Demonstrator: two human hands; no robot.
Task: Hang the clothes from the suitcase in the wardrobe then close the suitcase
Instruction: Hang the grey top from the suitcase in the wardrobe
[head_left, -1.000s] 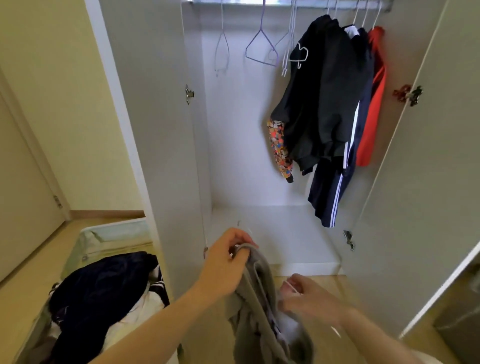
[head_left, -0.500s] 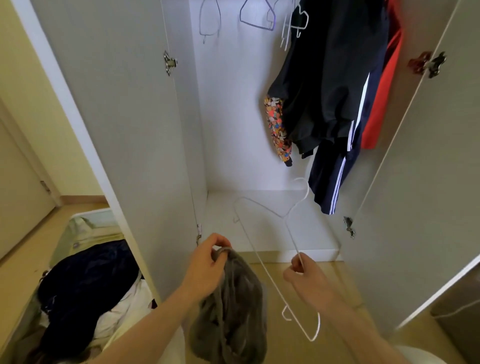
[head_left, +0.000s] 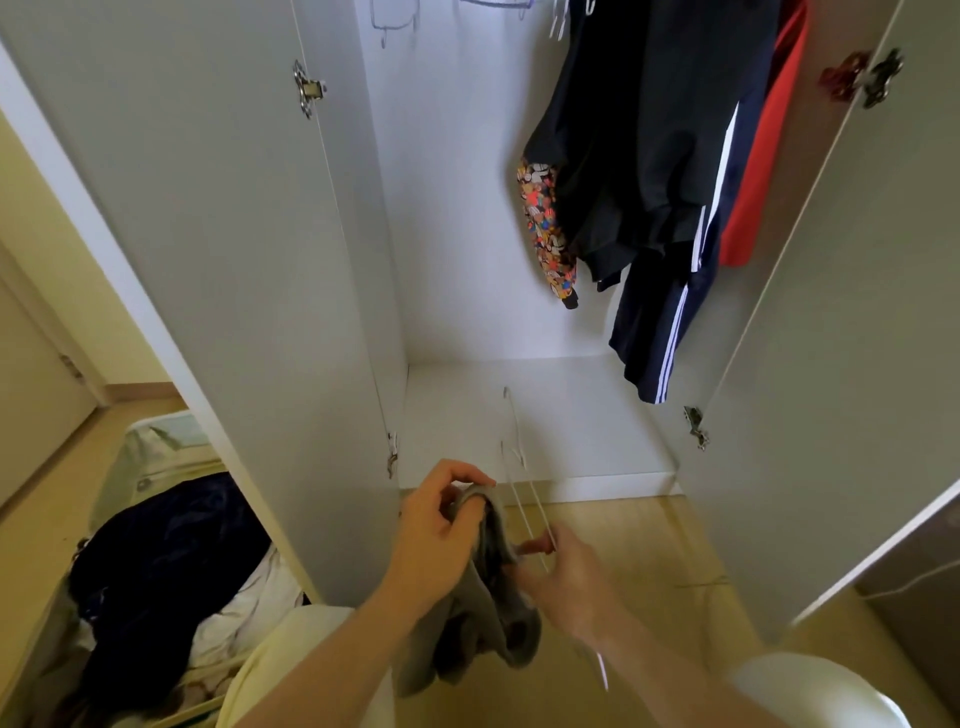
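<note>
My left hand (head_left: 439, 535) grips the top edge of a grey garment (head_left: 488, 629) that hangs down in front of the open wardrobe (head_left: 467, 234). Beside it, my right hand (head_left: 566, 582) pinches a thin white wire hanger (head_left: 514, 467), seen almost edge-on, with its hook pointing up over the wardrobe floor. The hanger's lower end pokes out below my right wrist. At the lower left lies the open suitcase (head_left: 156, 441), holding dark blue and white clothes (head_left: 166, 551).
Dark, navy striped, patterned and red clothes (head_left: 649, 156) hang at the wardrobe's right. Empty hangers (head_left: 389, 21) show at the top edge. The left door (head_left: 208, 260) stands between me and the suitcase; the right door (head_left: 857, 312) is open too. Wooden floor lies underfoot.
The hanger has turned from flat-on to nearly edge-on and moved left, close to the grey garment. My right hand has come in beside my left hand. The view tilted further down.
</note>
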